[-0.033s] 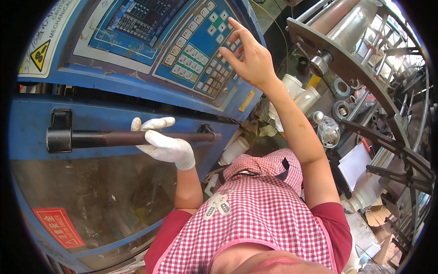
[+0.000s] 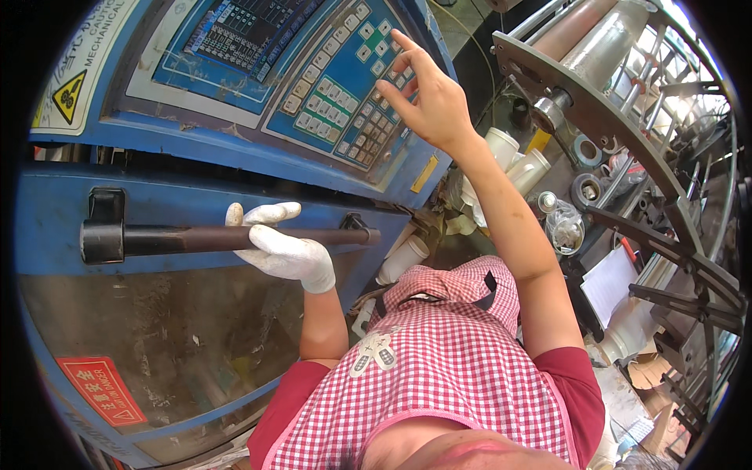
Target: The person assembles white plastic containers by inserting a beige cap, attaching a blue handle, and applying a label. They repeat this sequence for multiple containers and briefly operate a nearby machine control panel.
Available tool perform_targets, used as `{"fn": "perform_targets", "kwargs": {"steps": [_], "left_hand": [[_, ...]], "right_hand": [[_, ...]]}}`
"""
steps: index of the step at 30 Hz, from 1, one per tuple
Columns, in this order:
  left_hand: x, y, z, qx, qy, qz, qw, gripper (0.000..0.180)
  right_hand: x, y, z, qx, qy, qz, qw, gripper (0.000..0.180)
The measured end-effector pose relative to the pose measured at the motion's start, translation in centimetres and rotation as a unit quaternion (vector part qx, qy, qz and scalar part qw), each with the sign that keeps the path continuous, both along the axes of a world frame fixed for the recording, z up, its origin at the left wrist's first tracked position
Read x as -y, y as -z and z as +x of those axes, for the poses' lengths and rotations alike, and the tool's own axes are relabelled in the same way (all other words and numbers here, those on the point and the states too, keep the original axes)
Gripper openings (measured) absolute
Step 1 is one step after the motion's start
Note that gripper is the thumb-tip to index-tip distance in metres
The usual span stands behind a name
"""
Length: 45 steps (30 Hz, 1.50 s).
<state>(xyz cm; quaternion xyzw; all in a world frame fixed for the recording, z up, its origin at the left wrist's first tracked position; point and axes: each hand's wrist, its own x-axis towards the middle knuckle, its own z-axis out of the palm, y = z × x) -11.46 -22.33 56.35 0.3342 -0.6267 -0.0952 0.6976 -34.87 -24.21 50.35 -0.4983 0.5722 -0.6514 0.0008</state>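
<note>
My left hand (image 2: 282, 247), in a white glove with soiled fingertips, is closed around a dark bar handle (image 2: 180, 239). The handle runs across a blue machine door (image 2: 59, 211) with a see-through window below. Bare and raised, my right hand (image 2: 431, 98) is over the right side of a blue control panel's keypad (image 2: 333, 102). Its index finger reaches to the upper right keys, and its thumb is apart from the other fingers. Whether a fingertip presses a key, I cannot tell. A lit screen (image 2: 247, 35) is to the left of the keys.
On the right stands a metal frame (image 2: 595, 117) with rollers and bars. White plastic bottles (image 2: 526, 171), rolls of tape (image 2: 586, 189) and a clear tub (image 2: 564, 227) crowd the space beside my right arm. A yellow warning label (image 2: 69, 96) is at the upper left.
</note>
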Motion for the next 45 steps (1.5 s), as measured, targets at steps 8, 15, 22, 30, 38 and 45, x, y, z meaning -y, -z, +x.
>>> {"fn": "perform_targets", "kwargs": {"steps": [8,15,22,30,38,45], "left_hand": [[-0.1,0.0,0.3,0.003,0.006,-0.003,1.0,0.048],[-0.1,0.2,0.5,0.004,-0.008,-0.005,1.0,0.048],[-0.1,0.1,0.3,-0.014,0.003,0.007,1.0,0.049],[-0.3,-0.2,0.0,-0.031,0.019,0.029,0.999,0.044],[-0.2,0.2,0.5,-0.03,0.011,0.022,0.999,0.043],[0.1,0.2,0.4,-0.025,0.019,0.008,0.999,0.043]], "right_hand": [[1.4,0.1,0.1,-0.002,0.003,-0.006,1.0,0.074],[1.7,0.0,0.2,-0.006,0.014,-0.003,1.0,0.068],[2.0,0.0,0.2,-0.018,0.028,-0.021,0.999,0.055],[2.4,-0.1,0.3,-0.013,0.051,-0.016,0.998,0.052],[1.8,-0.5,0.4,0.033,0.011,-0.029,0.999,0.053],[2.0,-0.6,0.3,0.052,0.009,-0.047,0.997,0.043]]}}
